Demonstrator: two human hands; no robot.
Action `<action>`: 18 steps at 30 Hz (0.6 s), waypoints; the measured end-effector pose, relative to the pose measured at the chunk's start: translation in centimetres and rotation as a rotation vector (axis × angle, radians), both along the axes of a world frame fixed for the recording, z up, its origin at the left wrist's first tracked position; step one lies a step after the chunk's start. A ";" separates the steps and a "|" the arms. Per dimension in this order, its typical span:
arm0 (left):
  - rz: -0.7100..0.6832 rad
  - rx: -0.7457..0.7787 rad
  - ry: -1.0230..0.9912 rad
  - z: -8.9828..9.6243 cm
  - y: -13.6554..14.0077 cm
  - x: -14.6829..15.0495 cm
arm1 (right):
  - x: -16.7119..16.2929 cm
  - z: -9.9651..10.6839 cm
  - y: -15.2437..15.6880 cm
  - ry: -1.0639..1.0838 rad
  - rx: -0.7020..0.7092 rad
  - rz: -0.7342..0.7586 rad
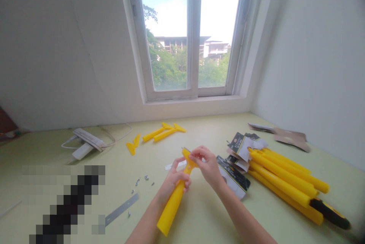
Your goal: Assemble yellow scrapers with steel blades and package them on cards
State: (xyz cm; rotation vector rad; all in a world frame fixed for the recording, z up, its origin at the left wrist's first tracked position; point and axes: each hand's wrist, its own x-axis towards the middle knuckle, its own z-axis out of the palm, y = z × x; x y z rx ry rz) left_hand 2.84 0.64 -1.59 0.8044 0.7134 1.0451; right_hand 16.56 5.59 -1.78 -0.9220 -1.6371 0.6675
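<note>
My left hand [175, 177] is wrapped round a yellow scraper handle [172, 206], just below its wide head. The handle points down toward me and the head tilts up and away. At the head, my right hand [203, 160] has its fingertips pinched together against the yellow surface. Whatever lies between those fingertips is hidden or too small to make out. A thin metal edge shows at the tip of the head. Behind my left hand, a pale metal strip [168, 167] is partly covered. Small screws and nuts [146, 177] lie scattered to the left.
A flat metal blade [122, 209] lies at front left, beside a pixelated patch. Yellow scraper handles [165, 133] and loose head pieces [132, 146] rest farther back. A power strip [89, 139] sits at back left. Packaged yellow scrapers [285, 177] and cardboard [291, 137] occupy the right.
</note>
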 end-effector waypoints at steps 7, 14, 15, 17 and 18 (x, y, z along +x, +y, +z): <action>-0.016 0.059 0.063 0.0 0.0 -0.1 | -0.4 -0.3 -0.2 0.012 -0.003 -0.013; -0.016 0.062 0.063 0.0 0.0 -0.2 | -0.4 -0.3 -0.1 0.032 -0.034 0.032; -0.019 0.065 0.064 0.0 0.0 -0.2 | -0.4 -0.2 -0.1 0.025 -0.038 0.038; -0.024 0.071 0.069 0.1 -0.1 -0.3 | -0.4 -0.2 -0.1 0.000 -0.040 0.039; -0.027 0.074 0.073 0.1 -0.1 -0.3 | -0.5 -0.1 -0.2 -0.010 -0.038 0.033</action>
